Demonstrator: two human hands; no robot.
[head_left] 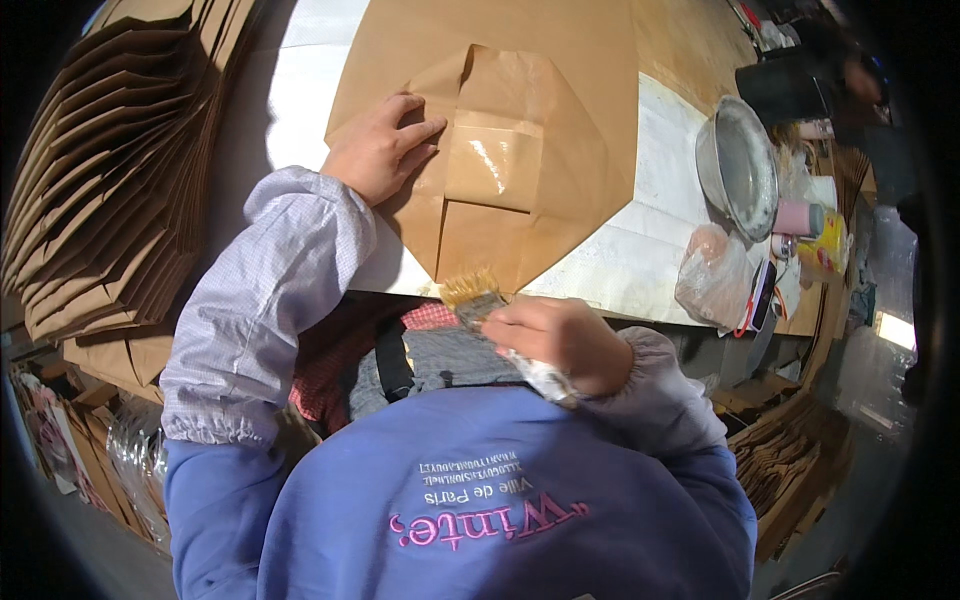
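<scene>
A brown paper bag [570, 190] lies on the table in front of me, its bottom end folded into a pointed, many-sided shape. Glossy wet streaks shine on the rectangular patch [493, 165] in the middle of that fold. My left hand [385, 150] rests on the left side of the folded end, fingers apart and pressing on the paper. Wrapped in my right hand [560, 340] is the handle of a flat paintbrush [475, 302]. Its yellowish bristles are at the table's front edge, by the bag's near corner; whether they touch the paper I cannot tell.
A fanned stack of folded brown paper bags [110, 160] stands at the left. On the right of the table are a metal basin [738, 168], a clear plastic bag [715, 278] and a pink roll [797, 218]. More brown paper [790, 465] is stacked low at the right.
</scene>
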